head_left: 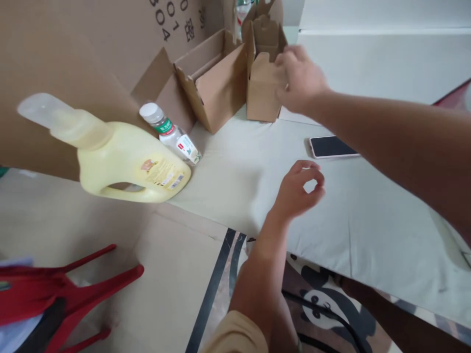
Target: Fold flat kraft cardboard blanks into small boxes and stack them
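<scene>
My right hand [303,78] is at the front of a small open cardboard box [263,95], fingers curled and blurred. Whether it touches the box or holds anything, I cannot tell. Lower down, over the pale tabletop [228,181], my left hand [300,191] makes a ring, its thumb and fingertips together, with the surface showing through the gap. Nothing is visible in it. A phone [333,147] with a dark screen lies between the two hands, partly covered by my right forearm.
Left of the small box stand another open cardboard box [224,88], a clear bottle with a white cap [176,137] and a large pale yellow jug [125,152]. A big cardboard sheet [103,44] rises behind them. A red stool [62,294] is at the lower left.
</scene>
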### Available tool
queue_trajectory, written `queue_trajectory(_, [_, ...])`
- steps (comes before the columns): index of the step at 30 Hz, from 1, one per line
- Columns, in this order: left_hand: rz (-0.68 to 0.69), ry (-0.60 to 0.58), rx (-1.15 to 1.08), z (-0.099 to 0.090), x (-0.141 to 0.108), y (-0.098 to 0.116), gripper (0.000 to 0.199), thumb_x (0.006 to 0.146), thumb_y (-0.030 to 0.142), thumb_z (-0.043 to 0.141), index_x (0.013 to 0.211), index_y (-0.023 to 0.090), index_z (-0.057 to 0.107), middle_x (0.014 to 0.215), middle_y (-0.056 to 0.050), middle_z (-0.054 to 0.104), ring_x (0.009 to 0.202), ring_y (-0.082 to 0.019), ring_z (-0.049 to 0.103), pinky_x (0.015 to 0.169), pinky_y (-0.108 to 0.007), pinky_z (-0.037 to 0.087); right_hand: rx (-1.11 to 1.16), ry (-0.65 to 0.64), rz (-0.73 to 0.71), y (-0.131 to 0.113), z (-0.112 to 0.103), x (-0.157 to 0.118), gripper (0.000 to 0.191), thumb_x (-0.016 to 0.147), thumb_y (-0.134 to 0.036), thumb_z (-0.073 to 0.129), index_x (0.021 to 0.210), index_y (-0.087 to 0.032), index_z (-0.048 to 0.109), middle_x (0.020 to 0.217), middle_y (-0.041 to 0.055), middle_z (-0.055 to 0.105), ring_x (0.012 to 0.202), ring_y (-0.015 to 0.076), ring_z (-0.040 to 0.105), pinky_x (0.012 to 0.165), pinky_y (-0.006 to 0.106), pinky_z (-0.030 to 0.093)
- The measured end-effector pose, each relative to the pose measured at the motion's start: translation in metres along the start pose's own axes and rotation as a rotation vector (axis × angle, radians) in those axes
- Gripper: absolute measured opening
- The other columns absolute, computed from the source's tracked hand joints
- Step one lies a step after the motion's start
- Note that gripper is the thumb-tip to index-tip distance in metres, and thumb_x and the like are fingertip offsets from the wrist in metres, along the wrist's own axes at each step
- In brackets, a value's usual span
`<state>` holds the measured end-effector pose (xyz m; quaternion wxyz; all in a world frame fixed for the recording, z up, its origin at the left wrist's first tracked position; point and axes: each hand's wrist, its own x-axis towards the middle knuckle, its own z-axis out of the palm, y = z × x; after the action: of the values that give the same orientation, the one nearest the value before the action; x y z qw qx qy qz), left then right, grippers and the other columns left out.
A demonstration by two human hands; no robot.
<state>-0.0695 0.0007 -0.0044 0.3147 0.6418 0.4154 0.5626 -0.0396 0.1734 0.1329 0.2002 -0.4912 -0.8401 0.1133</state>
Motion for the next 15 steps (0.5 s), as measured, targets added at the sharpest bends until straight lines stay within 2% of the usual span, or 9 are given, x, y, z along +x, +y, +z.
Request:
queue_trajectory(2, [0.010, 0.000, 0.028, -0.005, 0.000, -0.001, 0.017, 0.081, 0.005, 0.062, 0.076, 0.021, 0.060, 0.112, -0.006, 0.065, 0.096, -0.015, 0.068, 0.092, -0.032, 0.057, -0.093, -0.006, 0.057, -0.009, -0.002, 0.022, 0.062, 0.093, -0.017, 0.054, 0.151, -0.002, 0.038, 0.156, 0.0186, 0.041, 0.146, 0.0380, 0.046, 0.115, 0.051, 0.034])
queue_trajectory(4, [0.040, 0.008, 0.052, -0.009, 0.000, -0.002, 0.017, 0.081, 0.005, 0.063, 0.076, 0.021, 0.059, 0.109, -0.006, 0.066, 0.097, -0.016, 0.068, 0.090, -0.032, 0.058, -0.186, -0.022, 0.104, -0.013, -0.001, 0.036, 0.067, 0.090, -0.016, 0.062, 0.150, 0.002, 0.038, 0.150, 0.0252, 0.050, 0.143, 0.0409, 0.049, 0.112, 0.054, 0.039])
queue_trajectory(6, [0.059, 0.031, 0.068, -0.013, 0.000, -0.003, 0.016, 0.081, 0.006, 0.063, 0.075, 0.021, 0.060, 0.108, -0.006, 0.066, 0.097, -0.017, 0.068, 0.085, -0.032, 0.059, -0.214, -0.035, 0.099, -0.018, 0.002, 0.043, 0.056, 0.090, -0.012, 0.062, 0.143, 0.002, 0.051, 0.145, 0.0265, 0.057, 0.138, 0.0406, 0.055, 0.110, 0.055, 0.044])
queue_trajectory(9, [0.047, 0.129, 0.067, -0.016, 0.001, -0.002, 0.015, 0.082, 0.008, 0.062, 0.075, 0.022, 0.061, 0.107, -0.007, 0.067, 0.093, -0.016, 0.068, 0.079, -0.030, 0.059, -0.211, -0.022, 0.036, -0.030, 0.006, 0.034, 0.038, 0.095, -0.013, 0.049, 0.127, -0.003, 0.069, 0.134, 0.0177, 0.069, 0.135, 0.0351, 0.059, 0.110, 0.052, 0.046])
queue_trajectory(12, [0.091, 0.336, 0.086, -0.020, 0.002, 0.001, 0.012, 0.083, 0.011, 0.062, 0.078, 0.022, 0.061, 0.101, -0.007, 0.066, 0.095, -0.018, 0.067, 0.087, -0.034, 0.057, -0.211, 0.007, -0.035, -0.042, 0.002, 0.006, 0.038, 0.096, -0.016, 0.048, 0.123, -0.007, 0.073, 0.125, 0.0144, 0.074, 0.128, 0.0339, 0.064, 0.108, 0.052, 0.049])
queue_trajectory(15, [0.106, 0.657, 0.170, -0.028, 0.002, 0.005, 0.006, 0.088, 0.018, 0.061, 0.092, 0.022, 0.061, 0.097, -0.007, 0.062, 0.098, -0.020, 0.063, 0.095, -0.039, 0.053, -0.226, 0.053, -0.131, -0.038, -0.013, -0.041, 0.035, 0.092, -0.015, 0.052, 0.117, -0.010, 0.075, 0.117, 0.0135, 0.077, 0.113, 0.0321, 0.070, 0.097, 0.047, 0.055])
